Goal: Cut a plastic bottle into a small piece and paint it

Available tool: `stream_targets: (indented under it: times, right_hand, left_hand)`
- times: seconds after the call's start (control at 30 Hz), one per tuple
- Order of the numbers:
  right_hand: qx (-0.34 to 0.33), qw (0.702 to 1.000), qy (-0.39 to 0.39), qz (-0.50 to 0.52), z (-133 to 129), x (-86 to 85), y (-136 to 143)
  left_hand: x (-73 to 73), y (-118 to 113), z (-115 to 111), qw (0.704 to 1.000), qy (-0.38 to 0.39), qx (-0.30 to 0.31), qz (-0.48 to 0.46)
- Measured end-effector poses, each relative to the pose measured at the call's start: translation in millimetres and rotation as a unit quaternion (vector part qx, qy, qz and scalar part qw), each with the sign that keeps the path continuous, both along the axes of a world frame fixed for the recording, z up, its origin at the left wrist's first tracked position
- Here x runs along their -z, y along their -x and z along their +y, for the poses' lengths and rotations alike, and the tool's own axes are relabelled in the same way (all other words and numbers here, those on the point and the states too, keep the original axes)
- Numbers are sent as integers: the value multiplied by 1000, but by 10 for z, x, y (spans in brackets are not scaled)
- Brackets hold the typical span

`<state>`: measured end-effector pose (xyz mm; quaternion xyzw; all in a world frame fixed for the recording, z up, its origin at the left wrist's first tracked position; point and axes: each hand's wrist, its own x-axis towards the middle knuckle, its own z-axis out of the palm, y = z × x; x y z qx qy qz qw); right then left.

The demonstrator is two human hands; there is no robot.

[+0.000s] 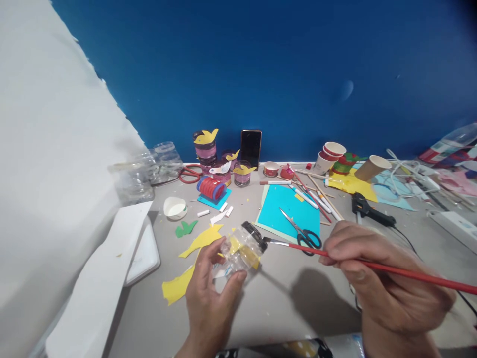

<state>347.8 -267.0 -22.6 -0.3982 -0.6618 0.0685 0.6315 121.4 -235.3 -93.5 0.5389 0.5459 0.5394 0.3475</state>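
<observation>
My left hand (212, 293) grips a small clear plastic cup (238, 251) between thumb and fingers. The cup is tilted, and its rim (255, 235) is black. In my right hand (376, 278) is a long red paintbrush (406, 272), pinched between thumb and fingers. The brush's dark tip touches or nearly touches the black rim. Yellow paper scraps (179, 285) lie beside and behind the cup. Black-handled scissors (303, 236) rest on blue paper (278, 211) beyond the brush.
Decorated jars (243, 174) and a phone (251, 147) stand by the blue wall. A red spool (211, 188) and white dish (175, 208) are at left. Paper cups (372, 168), markers (303, 196) and a black glue gun (372, 211) are at right. White board (100, 278) occupies the left side.
</observation>
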Motion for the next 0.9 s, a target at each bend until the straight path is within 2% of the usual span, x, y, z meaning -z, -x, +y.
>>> stream_targets:
  times: [0.47,0.73,0.9]
  right_hand:
    - [13,1000,0,-13,-12,-15,-22]
    - [0,1000,4,-22,-28,-15,-29]
    - [9,1000,3,-9,-41,-4,-9]
  left_hand:
    - [18,12,10,1000,-4,5,-2]
    - [185,122,79,999,-12,45,-12]
    - [189,133,83,999,4,47,-25]
